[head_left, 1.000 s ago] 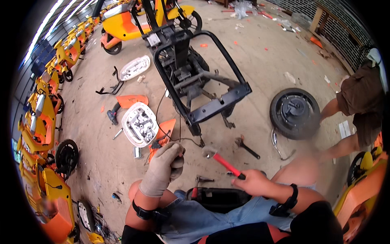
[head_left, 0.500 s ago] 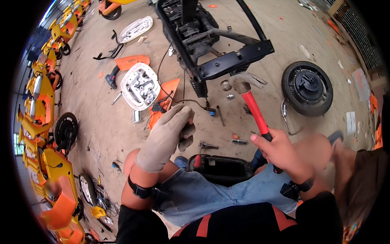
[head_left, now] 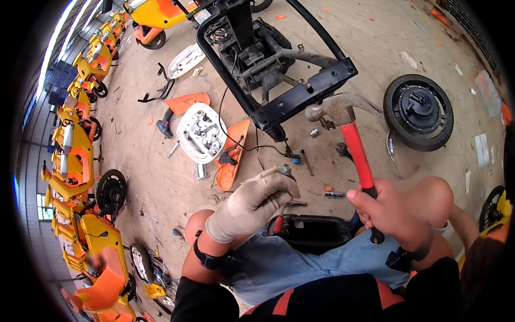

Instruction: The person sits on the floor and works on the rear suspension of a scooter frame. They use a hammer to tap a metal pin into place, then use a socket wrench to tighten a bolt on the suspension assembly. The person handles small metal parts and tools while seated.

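Observation:
In my right hand [head_left: 382, 210] is a claw hammer [head_left: 354, 145] with a red and black handle, held upright with its steel head up. The head appears in front of the floor near the black vehicle frame [head_left: 306, 94]. My left hand [head_left: 252, 205], in a pale knit glove, is closed with fingers curled. A small grey metal piece [head_left: 286, 170] pokes out above its fingertips; its exact kind is unclear. Below both hands, between my knees, lies an open black tray-like bin [head_left: 314, 220] with a red-handled tool [head_left: 278, 224] at its left side.
A wheel with a hub [head_left: 418, 112] lies at the right. Left of the frame are a white plastic cover [head_left: 201, 133], orange panels [head_left: 234, 155] and a cordless drill [head_left: 164, 124]. A coil spring [head_left: 307, 162] and sockets [head_left: 333, 195] lie ahead. Yellow scooters [head_left: 75, 177] line the left.
My left hand has moved right and down and turned, and the grey metal piece now shows at its fingertips. The hammer, still in my right hand, has shifted slightly right. The view has tilted.

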A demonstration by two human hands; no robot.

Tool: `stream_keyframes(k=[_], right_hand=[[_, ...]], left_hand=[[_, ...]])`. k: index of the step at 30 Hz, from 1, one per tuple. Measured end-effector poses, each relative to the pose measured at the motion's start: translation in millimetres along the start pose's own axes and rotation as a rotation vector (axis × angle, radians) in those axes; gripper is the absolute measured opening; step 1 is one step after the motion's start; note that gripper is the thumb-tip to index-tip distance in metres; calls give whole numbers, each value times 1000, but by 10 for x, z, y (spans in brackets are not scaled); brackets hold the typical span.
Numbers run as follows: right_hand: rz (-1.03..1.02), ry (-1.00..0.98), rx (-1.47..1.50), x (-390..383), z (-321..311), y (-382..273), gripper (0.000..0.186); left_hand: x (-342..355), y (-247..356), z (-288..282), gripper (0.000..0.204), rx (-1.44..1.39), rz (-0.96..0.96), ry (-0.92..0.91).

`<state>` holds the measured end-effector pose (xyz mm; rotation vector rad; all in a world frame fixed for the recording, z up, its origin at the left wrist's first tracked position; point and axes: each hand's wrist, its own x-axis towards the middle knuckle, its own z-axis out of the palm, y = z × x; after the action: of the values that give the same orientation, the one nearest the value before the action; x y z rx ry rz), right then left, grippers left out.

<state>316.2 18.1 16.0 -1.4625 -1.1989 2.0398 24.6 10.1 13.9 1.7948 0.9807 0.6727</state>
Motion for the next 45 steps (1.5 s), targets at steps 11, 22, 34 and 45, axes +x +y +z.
stream_keyframes(k=[11,22,34,45], right_hand=[[-32,-17,-73,-66,1,23,32],[8,14,-95,-30,66,0,30],[1,23,-70,15,231,229,28],[-113,23,-802,209,239,409,36]], left_hand=[[-28,-82,120,27,-348,120,1],[36,-10,110,39,-751,-27,172],[-37,-13,109,33,-434,-291,315],[-15,-68,123,38,-49,-116,468]])
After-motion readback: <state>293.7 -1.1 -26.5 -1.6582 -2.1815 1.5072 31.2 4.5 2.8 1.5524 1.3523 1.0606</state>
